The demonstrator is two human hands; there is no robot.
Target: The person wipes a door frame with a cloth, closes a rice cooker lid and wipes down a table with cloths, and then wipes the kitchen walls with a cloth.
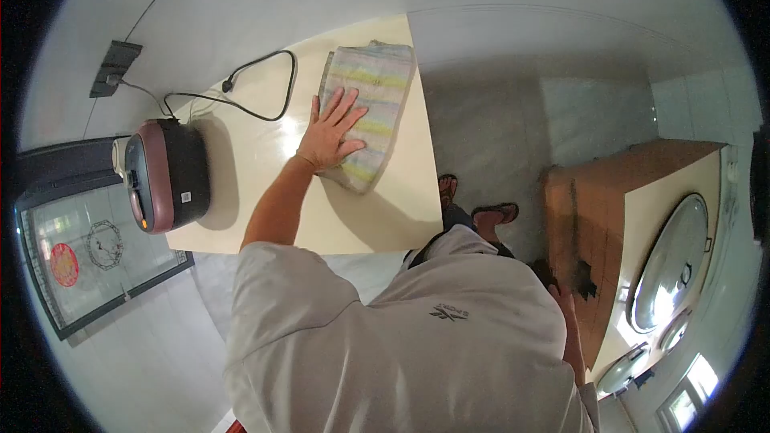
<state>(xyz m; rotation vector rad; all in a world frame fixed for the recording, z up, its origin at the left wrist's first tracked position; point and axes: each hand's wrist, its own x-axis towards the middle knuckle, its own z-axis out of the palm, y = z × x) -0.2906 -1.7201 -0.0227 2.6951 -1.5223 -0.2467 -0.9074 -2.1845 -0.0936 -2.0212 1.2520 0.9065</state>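
My left hand (328, 135) lies flat on a folded striped cloth (377, 84), fingers spread and palm down. The cloth is pale grey with yellow bands and rests near the right edge of a cream tabletop (249, 184). At my right side hangs my right hand (563, 298), near the brown side of a stove block. Its fingers are mostly hidden, so their pose does not show.
A dark rice cooker (183, 172) stands at the table's left end. A black power cord (281, 108) loops behind it, below a wall socket (115, 66). To my right is a brick-coloured stove (589, 216) with a large metal lid (670, 265).
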